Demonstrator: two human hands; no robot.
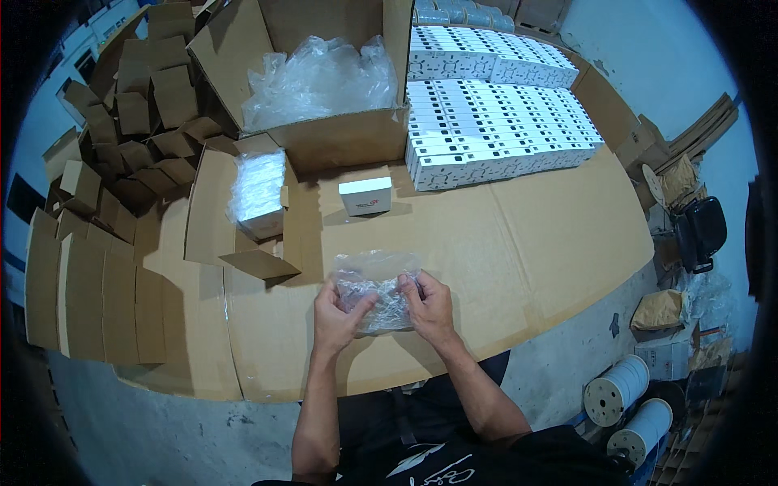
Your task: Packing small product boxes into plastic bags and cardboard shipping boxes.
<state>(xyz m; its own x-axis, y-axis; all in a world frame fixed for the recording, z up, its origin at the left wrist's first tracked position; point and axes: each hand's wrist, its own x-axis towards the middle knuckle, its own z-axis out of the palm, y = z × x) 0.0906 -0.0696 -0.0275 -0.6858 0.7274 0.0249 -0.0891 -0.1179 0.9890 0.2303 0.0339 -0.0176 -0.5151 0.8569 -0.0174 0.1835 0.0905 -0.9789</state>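
Note:
A clear bubble-wrap bag (375, 263) is stretched between my two hands near the table's front edge. My left hand (334, 316) grips its left side, with the thumb lying on top. On the right side, my right hand (428, 306) pinches the plastic with its thumb over the upper face. I cannot make out anything inside the bag. Beyond my hands, a small white box (365, 197) stands alone on the cardboard-covered table (462, 235). To its left, an open brown carton (212, 206) holds several items wrapped in bubble plastic (259, 190).
A large open carton (340, 138) full of clear plastic bags (324, 77) stands at the back. Stacked white boxes (502, 130) fill the back right. Many empty brown cartons (101, 292) crowd the left side. Cable spools (617, 390) lie on the floor at the right.

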